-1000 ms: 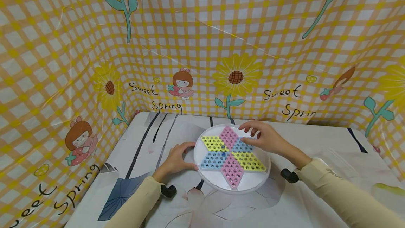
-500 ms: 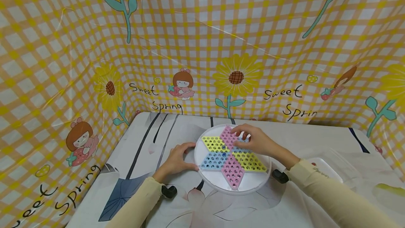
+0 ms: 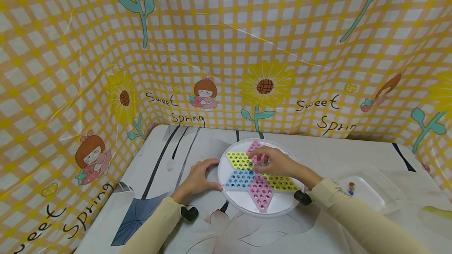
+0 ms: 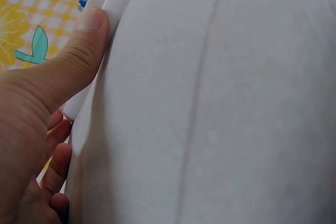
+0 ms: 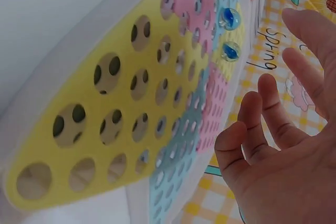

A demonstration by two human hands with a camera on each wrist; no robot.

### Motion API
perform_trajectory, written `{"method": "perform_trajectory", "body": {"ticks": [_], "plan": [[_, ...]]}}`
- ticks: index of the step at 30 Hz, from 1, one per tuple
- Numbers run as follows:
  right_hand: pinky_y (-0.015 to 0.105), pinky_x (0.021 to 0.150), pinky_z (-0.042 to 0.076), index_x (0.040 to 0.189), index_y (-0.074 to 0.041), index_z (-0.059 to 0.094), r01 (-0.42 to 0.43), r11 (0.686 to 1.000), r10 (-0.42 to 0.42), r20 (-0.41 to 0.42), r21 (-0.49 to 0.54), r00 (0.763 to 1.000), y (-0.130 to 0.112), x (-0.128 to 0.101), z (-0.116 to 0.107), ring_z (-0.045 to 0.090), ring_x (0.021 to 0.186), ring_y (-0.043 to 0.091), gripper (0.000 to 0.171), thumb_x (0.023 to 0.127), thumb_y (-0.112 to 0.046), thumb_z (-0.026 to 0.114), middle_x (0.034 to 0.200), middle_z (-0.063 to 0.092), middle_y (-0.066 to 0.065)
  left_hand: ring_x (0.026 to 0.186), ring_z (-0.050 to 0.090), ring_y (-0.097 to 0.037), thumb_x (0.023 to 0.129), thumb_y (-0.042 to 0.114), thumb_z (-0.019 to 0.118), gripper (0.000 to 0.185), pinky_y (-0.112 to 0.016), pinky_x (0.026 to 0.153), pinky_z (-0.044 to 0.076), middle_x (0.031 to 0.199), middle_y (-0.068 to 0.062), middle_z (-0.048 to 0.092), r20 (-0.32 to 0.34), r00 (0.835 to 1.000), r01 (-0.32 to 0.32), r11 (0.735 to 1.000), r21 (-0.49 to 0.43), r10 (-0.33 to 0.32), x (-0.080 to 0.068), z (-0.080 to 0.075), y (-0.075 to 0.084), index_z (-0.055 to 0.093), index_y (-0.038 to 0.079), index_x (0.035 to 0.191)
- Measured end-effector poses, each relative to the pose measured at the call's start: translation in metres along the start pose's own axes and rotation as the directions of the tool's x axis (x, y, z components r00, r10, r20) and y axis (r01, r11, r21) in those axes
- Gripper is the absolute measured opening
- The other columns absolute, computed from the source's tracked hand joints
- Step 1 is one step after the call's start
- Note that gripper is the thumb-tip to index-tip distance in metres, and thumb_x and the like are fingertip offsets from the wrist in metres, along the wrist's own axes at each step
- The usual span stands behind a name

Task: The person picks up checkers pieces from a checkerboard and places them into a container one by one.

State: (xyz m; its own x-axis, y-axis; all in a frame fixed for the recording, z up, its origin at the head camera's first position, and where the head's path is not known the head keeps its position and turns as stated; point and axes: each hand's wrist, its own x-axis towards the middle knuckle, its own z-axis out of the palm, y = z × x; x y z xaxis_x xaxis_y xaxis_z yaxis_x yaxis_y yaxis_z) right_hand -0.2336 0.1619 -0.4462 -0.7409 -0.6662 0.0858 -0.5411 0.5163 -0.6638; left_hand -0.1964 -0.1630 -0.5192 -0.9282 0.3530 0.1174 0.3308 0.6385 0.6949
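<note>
A round white board (image 3: pixel 247 208) lies on the table, with a star of pink, yellow and blue perforated sections. Two blue glass marbles (image 3: pixel 251 168) sit in holes near its centre, and they show again as marbles (image 5: pixel 229 35) in the right wrist view. My left hand (image 3: pixel 197 179) grips the board's left rim (image 4: pixel 113 9), thumb on top and fingers curled beneath. My right hand (image 3: pixel 272 162) hovers over the board's middle, thumb and forefinger brought together beside the marbles. Anything between them is hidden. Its other fingers (image 5: pixel 273 108) hang relaxed over the yellow section (image 5: pixel 121 103).
A clear plastic tray (image 3: pixel 367 201) with a few marbles (image 3: pixel 350 188) stands at the right of the table. Yellow gingham walls (image 3: pixel 226 50) with sunflower prints close in the back and both sides. The tablecloth (image 3: pixel 166 156) is white with dark lines.
My right hand has moved left from the board's far right side to its centre, and its arm has uncovered the tray. My left hand has stayed on the rim.
</note>
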Motion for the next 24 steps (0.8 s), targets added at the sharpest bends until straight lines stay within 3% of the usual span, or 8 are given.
{"method": "perform_trajectory", "body": {"ticks": [7, 24], "plan": [[0.030, 0.071, 0.046, 0.124, -0.011, 0.069, -0.016, 1.000, 0.014, 0.057, 0.024, 0.998, 0.007, 0.004, 0.008, 0.055, 0.085, 0.028, 0.037, 0.090, -0.021, 0.080, 0.100, 0.063, 0.010, 0.100, 0.046, -0.017, 0.068, 0.039, 0.096, 0.089, -0.038, 0.087, 0.029, 0.119, 0.002, 0.061, 0.013, 0.999, 0.040, 0.999, -0.006, -0.040, 0.001, -0.001, 0.001, 0.056, 0.021, 0.145], [0.033, 0.078, 0.049, 0.114, -0.019, 0.076, -0.119, 0.993, 0.118, 0.125, 0.003, 0.985, 0.011, 0.006, 0.014, 0.054, 0.090, 0.023, 0.023, 0.091, -0.017, 0.079, 0.106, 0.061, 0.007, 0.098, 0.046, -0.017, 0.067, 0.037, 0.098, 0.089, -0.039, 0.085, 0.028, 0.114, 0.000, 0.060, -0.005, 0.999, 0.031, 0.999, -0.010, -0.032, 0.000, -0.001, 0.004, 0.057, 0.019, 0.144]]}}
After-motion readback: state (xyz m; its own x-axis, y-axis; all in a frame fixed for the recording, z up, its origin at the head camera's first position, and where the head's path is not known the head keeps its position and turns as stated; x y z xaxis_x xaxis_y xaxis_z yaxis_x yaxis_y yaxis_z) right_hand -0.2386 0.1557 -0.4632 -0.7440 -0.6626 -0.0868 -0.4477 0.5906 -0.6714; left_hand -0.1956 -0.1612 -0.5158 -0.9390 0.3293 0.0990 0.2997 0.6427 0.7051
